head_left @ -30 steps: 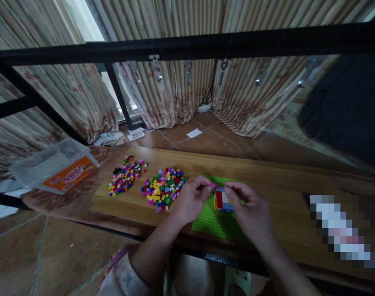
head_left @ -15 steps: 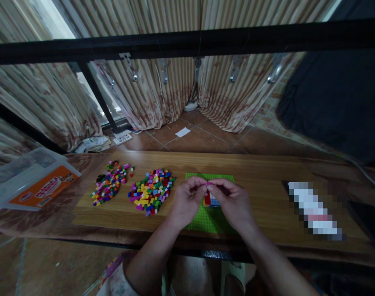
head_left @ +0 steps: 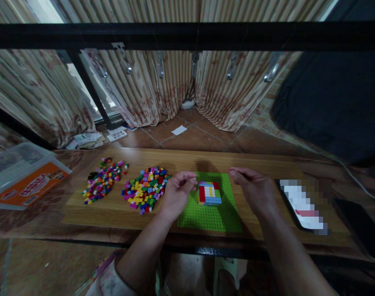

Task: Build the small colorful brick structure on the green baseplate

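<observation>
A green studded baseplate [head_left: 190, 218] lies on the board, bearing a low square block of toy bricks [head_left: 212, 200] in red, blue, white and yellow. My left hand [head_left: 176, 195] hovers over the plate's left edge, thumb and forefinger pinched; a tiny pale spot shows at the tips, too small to name. On the other side, my right hand [head_left: 255, 189] hangs by the plate's right edge with its fingertips pressed together. What it holds, if anything, is hidden. Neither hand touches the brick block.
Two heaps of loose bricks, a nearer pile [head_left: 147, 189] and a farther pile [head_left: 103, 181], spread to the left on the wooden board [head_left: 162, 155]. A clear plastic box [head_left: 23, 158] with an orange label stands at far left. Phone-like dark objects [head_left: 360, 226] lie right.
My hands were together above the brick block, fingertips meeting at something pinkish. Now they have parted, left hand to the left and right hand to the right, uncovering the block.
</observation>
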`<move>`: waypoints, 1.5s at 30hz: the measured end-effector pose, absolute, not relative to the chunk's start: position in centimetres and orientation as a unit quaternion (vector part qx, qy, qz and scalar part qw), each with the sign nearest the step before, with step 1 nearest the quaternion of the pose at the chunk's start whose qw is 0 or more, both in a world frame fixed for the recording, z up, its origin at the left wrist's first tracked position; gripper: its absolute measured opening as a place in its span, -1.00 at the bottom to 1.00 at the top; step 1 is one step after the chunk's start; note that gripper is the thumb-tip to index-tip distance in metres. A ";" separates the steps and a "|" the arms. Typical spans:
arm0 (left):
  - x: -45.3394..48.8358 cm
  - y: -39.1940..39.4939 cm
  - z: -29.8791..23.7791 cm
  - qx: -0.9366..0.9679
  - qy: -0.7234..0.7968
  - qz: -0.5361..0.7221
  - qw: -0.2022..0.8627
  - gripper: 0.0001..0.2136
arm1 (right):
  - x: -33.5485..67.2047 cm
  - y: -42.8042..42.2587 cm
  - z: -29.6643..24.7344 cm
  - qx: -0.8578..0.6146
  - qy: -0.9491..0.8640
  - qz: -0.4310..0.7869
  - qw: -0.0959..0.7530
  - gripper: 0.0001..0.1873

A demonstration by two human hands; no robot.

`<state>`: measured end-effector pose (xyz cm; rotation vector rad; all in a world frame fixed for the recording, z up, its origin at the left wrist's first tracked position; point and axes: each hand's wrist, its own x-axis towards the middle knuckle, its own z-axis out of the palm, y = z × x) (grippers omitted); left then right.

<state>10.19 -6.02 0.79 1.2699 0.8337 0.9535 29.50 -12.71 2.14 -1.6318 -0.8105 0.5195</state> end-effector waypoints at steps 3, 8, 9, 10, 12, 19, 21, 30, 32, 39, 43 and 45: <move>10.1 -5.7 0.5 0.556 0.380 0.411 0.614 -0.82 | 30.3 -13.0 1.4 -0.729 -0.403 0.216 0.509 -0.81; 10.4 -5.7 0.1 0.571 0.394 0.390 0.606 -0.83 | 29.9 -13.0 0.0 -0.722 -0.472 0.219 0.456 -0.79; 10.5 -5.8 0.1 0.572 0.395 0.387 0.606 -0.83 | 29.8 -12.9 -0.1 -0.722 -0.477 0.216 0.452 -0.79; 10.6 -5.8 0.1 0.572 0.397 0.385 0.606 -0.84 | 29.7 -12.9 -0.2 -0.723 -0.479 0.215 0.449 -0.79; 10.6 -5.8 -0.1 0.572 0.399 0.384 0.606 -0.84 | 29.5 -12.7 -0.4 -0.726 -0.478 0.218 0.443 -0.80; 10.5 -5.4 -0.8 0.572 0.376 0.397 0.611 -0.85 | 29.4 -12.4 -0.7 -0.737 -0.485 0.228 0.412 -0.80; 10.5 -5.4 -0.9 0.573 0.374 0.399 0.610 -0.85 | 29.4 -12.3 -0.7 -0.738 -0.489 0.230 0.405 -0.80; 10.4 -5.4 -0.9 0.581 0.382 0.393 0.601 -0.85 | 30.0 -11.9 -0.5 -0.725 -0.528 0.247 0.366 -0.78; 10.4 -5.4 -1.0 0.589 0.384 0.389 0.595 -0.85 | 30.2 -11.8 -0.5 -0.726 -0.531 0.252 0.358 -0.78; 10.6 -5.6 -1.0 0.594 0.390 0.382 0.591 -0.87 | 30.6 -11.5 -0.4 -0.718 -0.536 0.276 0.349 -0.80; 10.6 -5.6 -1.3 0.595 0.390 0.379 0.592 -0.86 | 30.7 -11.3 -0.3 -0.712 -0.545 0.274 0.347 -0.79; 10.6 -5.5 -1.4 0.596 0.388 0.379 0.592 -0.86 | 30.8 -11.3 -0.3 -0.709 -0.548 0.279 0.346 -0.79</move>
